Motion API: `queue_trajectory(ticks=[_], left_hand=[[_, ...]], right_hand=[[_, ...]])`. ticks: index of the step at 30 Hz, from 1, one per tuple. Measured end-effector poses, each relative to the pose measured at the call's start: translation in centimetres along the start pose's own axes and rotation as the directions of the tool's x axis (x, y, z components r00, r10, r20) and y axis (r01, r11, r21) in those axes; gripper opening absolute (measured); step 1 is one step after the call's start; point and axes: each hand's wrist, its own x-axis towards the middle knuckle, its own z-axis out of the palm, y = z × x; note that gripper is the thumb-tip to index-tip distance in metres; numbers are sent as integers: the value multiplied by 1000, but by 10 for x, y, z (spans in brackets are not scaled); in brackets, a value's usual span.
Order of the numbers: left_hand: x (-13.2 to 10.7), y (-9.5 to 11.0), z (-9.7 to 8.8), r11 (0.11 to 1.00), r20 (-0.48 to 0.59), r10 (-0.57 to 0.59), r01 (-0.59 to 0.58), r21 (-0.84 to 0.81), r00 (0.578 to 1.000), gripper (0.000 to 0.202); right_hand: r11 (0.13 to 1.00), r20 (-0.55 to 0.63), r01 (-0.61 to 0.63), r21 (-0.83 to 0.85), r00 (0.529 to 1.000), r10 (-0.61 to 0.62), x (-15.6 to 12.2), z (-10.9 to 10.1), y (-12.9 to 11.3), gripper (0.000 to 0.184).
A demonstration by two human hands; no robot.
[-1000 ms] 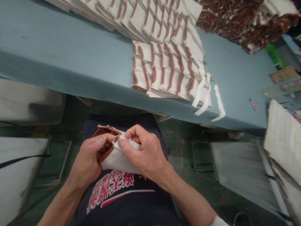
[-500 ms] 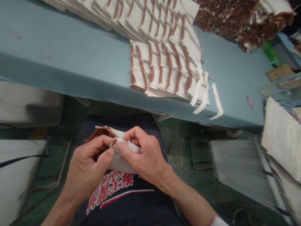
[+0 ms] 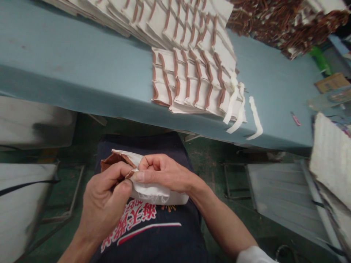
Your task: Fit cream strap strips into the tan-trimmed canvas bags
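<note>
A white piece with brown edging (image 3: 153, 193), fabric or leather by its look, lies over my lap on a dark apron (image 3: 153, 241) with red and white lettering. My left hand (image 3: 105, 195) pinches its brown edge between thumb and forefinger. Close beside it, my right hand (image 3: 161, 171) also pinches that edge, thumb on top, and the fingertips of both hands nearly meet. The brown inner side opens up behind the left fingers. White material bulges below the right hand. What lies right under the fingertips is hidden.
On the blue-green table (image 3: 68, 62) lie rows of similar white pieces with brown edges (image 3: 189, 80). White strips (image 3: 255, 118) hang near its front edge. A brown heap (image 3: 274, 25) sits at the back right, a small pink tool (image 3: 295, 119) nearer. Stools (image 3: 279, 190) stand below.
My right hand has turned flatter and its wrist has swung up. More of the white material now shows below it. My left hand keeps its pinch nearly in place.
</note>
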Motion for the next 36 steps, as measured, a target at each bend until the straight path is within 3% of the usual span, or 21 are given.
queue_trajectory(ticks=[4,8,12,15,18,22,28,31,34,35,36], left_hand=[[3,5,4,994,-34,110,-111,-22,993,23],[8,17,7,979,6,187,-186,-89,982,24],[10,23,11,967,79,167,-147,-206,983,25],[11,18,13,966,67,99,-80,-246,993,24],[16,14,11,975,71,110,-94,-203,991,23],[28,21,2,965,165,200,-165,-205,966,24],[45,41,-10,936,255,322,-266,-231,912,25],[50,41,-17,933,269,291,-211,-291,918,23],[55,39,-28,954,234,256,-206,-218,938,22],[56,40,-32,961,232,258,-226,-158,938,22],[57,42,-37,960,238,278,-261,-103,931,23]], right_hand=[[999,27,11,-43,1000,-10,-2,-4,-8,61],[993,92,32,-117,996,-22,-3,-12,-13,62],[991,271,101,-85,960,-75,7,-21,-3,58],[988,234,154,30,959,-157,19,-20,12,56],[990,203,96,104,972,-115,27,-17,18,61],[995,257,7,102,966,-33,28,-22,5,61],[996,351,77,-54,935,-53,24,-26,-27,55],[980,316,168,-104,940,-128,20,-18,-35,54],[926,109,289,-244,957,-270,13,-11,-35,56],[867,-5,359,-346,923,-385,11,-10,-35,55],[765,-96,433,-477,839,-535,8,-9,-35,52]])
